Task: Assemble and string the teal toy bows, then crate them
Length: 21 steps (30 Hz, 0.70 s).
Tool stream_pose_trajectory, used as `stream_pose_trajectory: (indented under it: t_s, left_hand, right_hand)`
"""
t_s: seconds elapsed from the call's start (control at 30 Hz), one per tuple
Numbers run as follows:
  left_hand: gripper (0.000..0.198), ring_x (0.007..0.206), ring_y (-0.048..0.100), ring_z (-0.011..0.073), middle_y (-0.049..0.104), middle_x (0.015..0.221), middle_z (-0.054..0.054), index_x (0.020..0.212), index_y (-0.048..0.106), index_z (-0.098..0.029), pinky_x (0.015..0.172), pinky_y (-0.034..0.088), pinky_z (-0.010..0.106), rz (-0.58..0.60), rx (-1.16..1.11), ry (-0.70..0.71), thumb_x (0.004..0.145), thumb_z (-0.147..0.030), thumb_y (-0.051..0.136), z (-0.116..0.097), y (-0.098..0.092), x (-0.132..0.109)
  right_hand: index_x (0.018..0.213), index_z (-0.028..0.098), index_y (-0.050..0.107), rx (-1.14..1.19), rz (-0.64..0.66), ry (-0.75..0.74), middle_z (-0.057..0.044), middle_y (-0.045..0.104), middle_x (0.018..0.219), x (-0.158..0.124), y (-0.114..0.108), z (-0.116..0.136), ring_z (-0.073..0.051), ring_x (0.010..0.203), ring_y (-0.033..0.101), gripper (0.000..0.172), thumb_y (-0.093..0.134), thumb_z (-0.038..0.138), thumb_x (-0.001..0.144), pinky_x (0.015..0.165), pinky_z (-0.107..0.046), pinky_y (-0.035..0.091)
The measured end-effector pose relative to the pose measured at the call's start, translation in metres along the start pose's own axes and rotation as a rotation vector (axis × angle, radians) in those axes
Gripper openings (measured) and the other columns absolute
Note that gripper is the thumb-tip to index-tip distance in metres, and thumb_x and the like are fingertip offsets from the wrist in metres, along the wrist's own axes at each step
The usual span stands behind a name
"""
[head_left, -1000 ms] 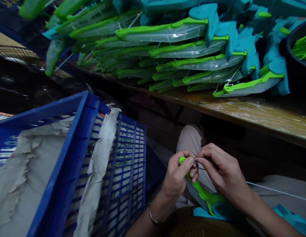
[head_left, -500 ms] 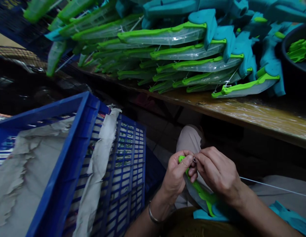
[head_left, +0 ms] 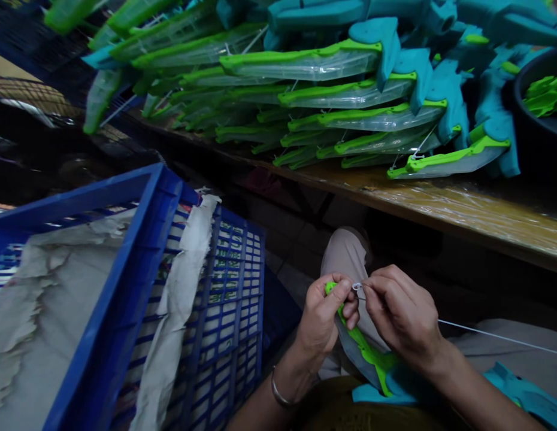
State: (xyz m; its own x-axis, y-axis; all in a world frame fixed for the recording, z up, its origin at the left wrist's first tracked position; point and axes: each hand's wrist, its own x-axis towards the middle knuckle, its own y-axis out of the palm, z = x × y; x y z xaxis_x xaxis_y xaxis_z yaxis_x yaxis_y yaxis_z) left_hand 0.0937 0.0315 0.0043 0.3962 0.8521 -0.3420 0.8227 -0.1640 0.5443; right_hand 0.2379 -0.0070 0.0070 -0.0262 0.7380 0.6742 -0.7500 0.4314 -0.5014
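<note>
My left hand point(head_left: 321, 314) is closed around the narrow tip of a plastic part with a bright green edge and a clear body point(head_left: 360, 346). That part runs down over my lap into a turquoise plastic piece point(head_left: 372, 393). My right hand point(head_left: 402, 314) pinches a thin white string between thumb and fingers. A small loop of the string point(head_left: 357, 287) shows between the two hands, close to the green tip. Beyond my right wrist a white string point(head_left: 498, 337) stretches away to the right. Another turquoise piece point(head_left: 525, 395) shows at the lower right.
A wooden bench point(head_left: 476, 206) holds rows of similar green, clear and turquoise assemblies point(head_left: 300, 63). At its right stands a dark tub point(head_left: 523, 129) with green pieces point(head_left: 545, 96). A blue crate point(head_left: 148, 233) with torn grey lining point(head_left: 76, 305) is on the left.
My right hand has moved slightly right, away from my left hand, and the white loop between them now shows more clearly. My left hand keeps its hold on the green-edged part.
</note>
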Motion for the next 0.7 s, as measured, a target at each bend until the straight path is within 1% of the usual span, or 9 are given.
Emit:
stream_pose_trajectory:
  t_s: [0.1, 0.2, 0.3, 0.37, 0.47, 0.53, 0.63, 0.7]
  left_hand:
    - [0.04, 0.042, 0.043, 0.0055, 0.049, 0.051, -0.005, 0.07, 0.06, -0.014, 0.039, 0.039, 0.016, 0.013, 0.012, -0.001, 0.078, -0.042, 0.086, -0.001, 0.0, 0.0]
    - [0.042, 0.04, 0.043, 0.0057, 0.047, 0.048, -0.006, 0.07, 0.059, -0.014, 0.039, 0.039, 0.016, 0.017, 0.021, -0.01, 0.076, -0.045, 0.087, 0.0, 0.0, 0.001]
    - [0.044, 0.04, 0.043, 0.0057, 0.047, 0.048, -0.006, 0.07, 0.059, -0.014, 0.04, 0.038, 0.016, 0.021, 0.029, -0.009, 0.074, -0.047, 0.088, 0.0, 0.0, 0.001]
    - [0.042, 0.041, 0.043, 0.0057, 0.047, 0.048, -0.006, 0.07, 0.06, -0.014, 0.04, 0.038, 0.016, 0.018, 0.04, 0.003, 0.075, -0.046, 0.087, 0.0, 0.001, 0.0]
    - [0.04, 0.043, 0.043, 0.0054, 0.048, 0.052, -0.005, 0.068, 0.06, -0.014, 0.04, 0.038, 0.016, -0.015, 0.036, 0.02, 0.076, -0.042, 0.087, -0.001, 0.002, 0.0]
    - [0.04, 0.046, 0.043, 0.0051, 0.05, 0.057, -0.005, 0.067, 0.059, -0.014, 0.039, 0.038, 0.016, -0.033, 0.02, 0.025, 0.075, -0.039, 0.089, -0.002, 0.002, 0.001]
    - [0.04, 0.047, 0.042, 0.0045, 0.052, 0.061, -0.004, 0.067, 0.059, -0.013, 0.038, 0.037, 0.015, -0.029, 0.005, 0.026, 0.074, -0.037, 0.09, -0.002, 0.001, 0.002]
    - [0.041, 0.046, 0.041, 0.0041, 0.051, 0.06, -0.004, 0.067, 0.059, -0.013, 0.038, 0.036, 0.015, -0.025, 0.003, 0.02, 0.074, -0.038, 0.091, -0.001, -0.001, 0.003]
  right_hand:
    - [0.105, 0.015, 0.057, 0.051, 0.045, 0.042, -0.005, 0.061, 0.088, 0.001, 0.0, 0.002, -0.016, 0.078, 0.058, 0.005, 0.059, 0.01, 0.102, 0.068, -0.029, 0.049]
    - [0.106, 0.016, 0.059, 0.125, 0.099, 0.09, -0.003, 0.06, 0.085, 0.003, 0.0, 0.002, -0.015, 0.075, 0.058, 0.003, 0.06, 0.014, 0.104, 0.065, -0.027, 0.049]
    - [0.102, 0.017, 0.061, 0.178, 0.123, 0.124, -0.002, 0.059, 0.082, 0.005, 0.0, 0.002, -0.013, 0.071, 0.058, 0.009, 0.057, 0.011, 0.105, 0.063, -0.026, 0.049]
    - [0.101, 0.017, 0.062, 0.177, 0.144, 0.131, -0.002, 0.059, 0.082, 0.006, -0.002, 0.001, -0.013, 0.071, 0.058, 0.009, 0.056, 0.011, 0.105, 0.063, -0.026, 0.05]
    - [0.098, 0.017, 0.061, 0.092, 0.207, 0.109, -0.003, 0.058, 0.083, 0.007, -0.007, 0.0, -0.014, 0.072, 0.058, 0.012, 0.053, 0.012, 0.106, 0.064, -0.027, 0.05]
    - [0.095, 0.016, 0.059, 0.011, 0.226, 0.08, -0.004, 0.057, 0.082, 0.005, -0.013, -0.002, -0.015, 0.071, 0.057, 0.014, 0.052, 0.011, 0.106, 0.064, -0.028, 0.049]
    - [0.092, 0.017, 0.057, -0.081, 0.245, 0.054, -0.003, 0.056, 0.081, 0.002, -0.025, -0.003, -0.014, 0.068, 0.057, 0.014, 0.051, 0.011, 0.104, 0.06, -0.028, 0.047]
    - [0.091, 0.018, 0.056, -0.115, 0.28, 0.064, -0.002, 0.055, 0.08, -0.002, -0.034, 0.0, -0.014, 0.065, 0.057, 0.015, 0.05, 0.013, 0.104, 0.058, -0.027, 0.046]
